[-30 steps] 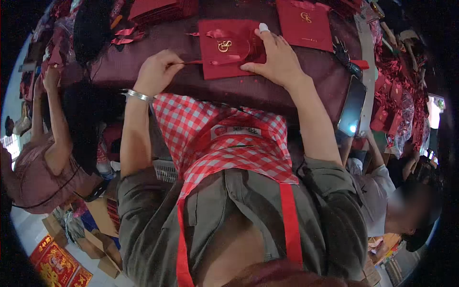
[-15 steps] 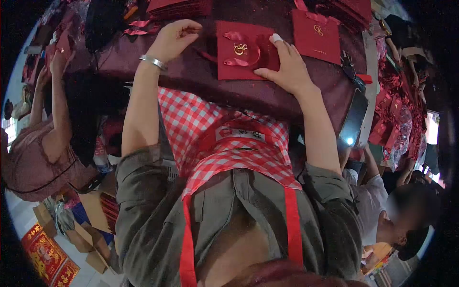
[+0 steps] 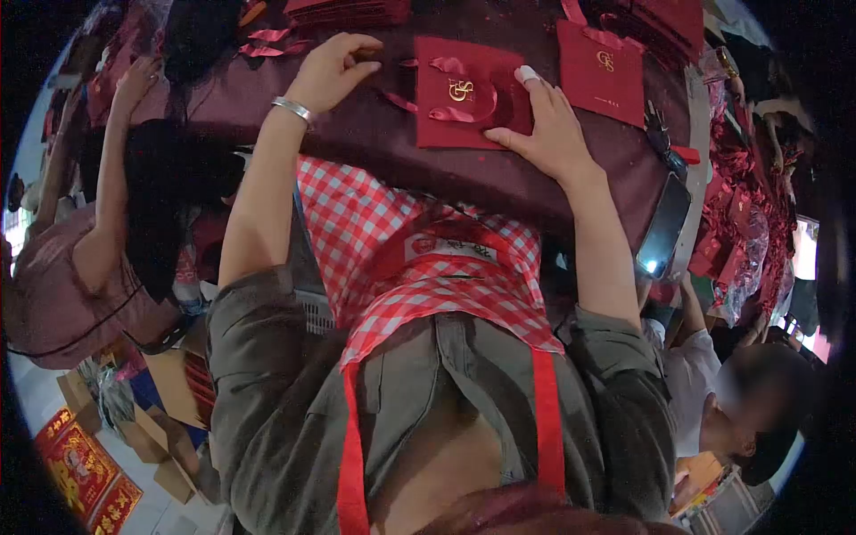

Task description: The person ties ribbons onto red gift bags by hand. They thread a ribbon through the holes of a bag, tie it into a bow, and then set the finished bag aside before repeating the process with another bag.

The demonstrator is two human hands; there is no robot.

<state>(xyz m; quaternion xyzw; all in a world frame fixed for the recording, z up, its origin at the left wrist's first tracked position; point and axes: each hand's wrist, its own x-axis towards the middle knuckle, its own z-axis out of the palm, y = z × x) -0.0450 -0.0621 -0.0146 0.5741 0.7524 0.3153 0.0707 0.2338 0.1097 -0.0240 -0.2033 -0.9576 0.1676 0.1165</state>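
A small red gift bag (image 3: pixel 432 127) with a gold monogram and pink ribbon handles lies flat on the dark red tablecloth (image 3: pixel 357 143). My right hand (image 3: pixel 551 134) rests at its right edge, thumb and fingers spread apart, with a white wrap on one fingertip. To the left of the bag, my left hand (image 3: pixel 335 71) is held above the cloth, its fingers loosely curved and apart from the thumb. It wears a silver bracelet (image 3: pixel 292 109) at the wrist and holds nothing I can see. Some ribbon lies between this hand and the bag.
Another red gift bag (image 3: pixel 602 76) lies to the right, with red stacks (image 3: pixel 348 11) at the back. A phone (image 3: pixel 663 223) with its light on is at the table's right side. Co-workers are at left (image 3: pixel 89 259) and right (image 3: pixel 695 383). Boxes (image 3: pixel 160 437) stand on the floor.
The table and bag appear slightly shifted to the right in view. My left hand's fingers have opened a little. The co-worker at left no longer shows a red bag in the raised hand.
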